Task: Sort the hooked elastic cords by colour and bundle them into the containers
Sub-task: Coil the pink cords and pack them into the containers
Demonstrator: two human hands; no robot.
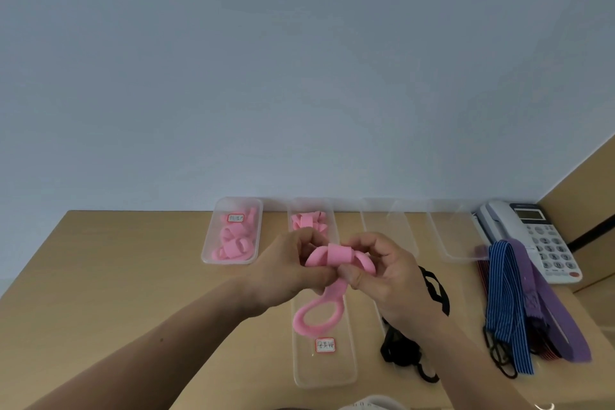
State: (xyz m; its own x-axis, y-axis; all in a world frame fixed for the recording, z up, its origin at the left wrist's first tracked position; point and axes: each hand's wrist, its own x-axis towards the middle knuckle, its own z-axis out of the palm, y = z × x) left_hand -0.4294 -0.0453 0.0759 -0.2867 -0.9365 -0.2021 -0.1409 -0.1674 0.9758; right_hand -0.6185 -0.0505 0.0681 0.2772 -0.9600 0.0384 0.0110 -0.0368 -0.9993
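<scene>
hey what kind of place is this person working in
Probably an office desk: a wooden desktop against a plain wall, a corded desk phone, and labelled clear plastic containers set out in a row.

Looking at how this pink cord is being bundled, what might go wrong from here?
The wrap on the pink cord is pinched only by the left hand and right hand; letting go could let it spring open. Its hanging loop may catch the long container's rim. The right forearm crosses the black cords and might drag them.

The held cord [336, 260] is pink; one band [507, 303] has blue-white stripes; another [549, 303] is purple; the bench [116, 276] is tan.
</scene>
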